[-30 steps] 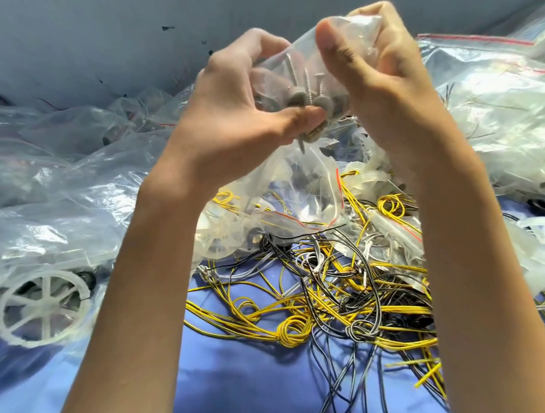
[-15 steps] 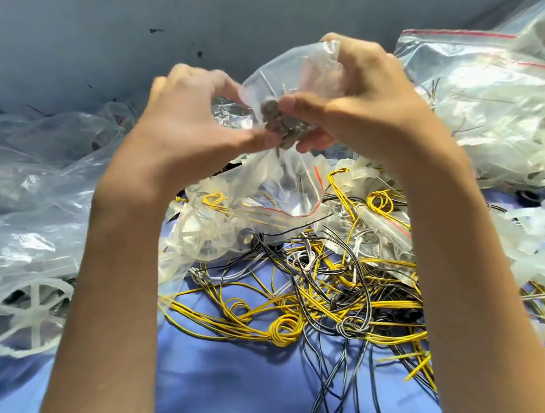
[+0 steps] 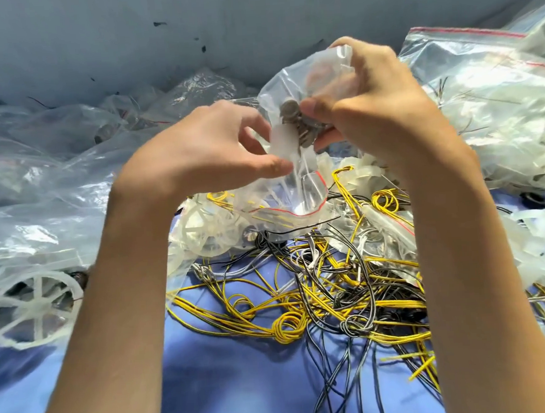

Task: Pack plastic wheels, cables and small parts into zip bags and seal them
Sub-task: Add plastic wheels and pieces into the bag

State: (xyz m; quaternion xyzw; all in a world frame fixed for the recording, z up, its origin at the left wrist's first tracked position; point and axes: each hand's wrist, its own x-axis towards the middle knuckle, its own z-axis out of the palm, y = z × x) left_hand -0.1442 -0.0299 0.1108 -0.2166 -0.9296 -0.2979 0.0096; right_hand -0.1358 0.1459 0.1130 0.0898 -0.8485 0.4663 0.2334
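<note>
Zip bag (image 3: 298, 185) of screws (image 3: 294, 122), pinched by right hand (image 3: 376, 104), left hand (image 3: 204, 156) gripping bag

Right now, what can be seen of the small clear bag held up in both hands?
The small clear bag is thin, see-through plastic, crumpled, with a red zip line along its lower edge, which curves and seems unsealed. It hangs in the air above the tangle of yellow and black wires. The right hand pinches its upper part around a cluster of grey screws; the left hand grips its side with thumb and fingers.
</note>
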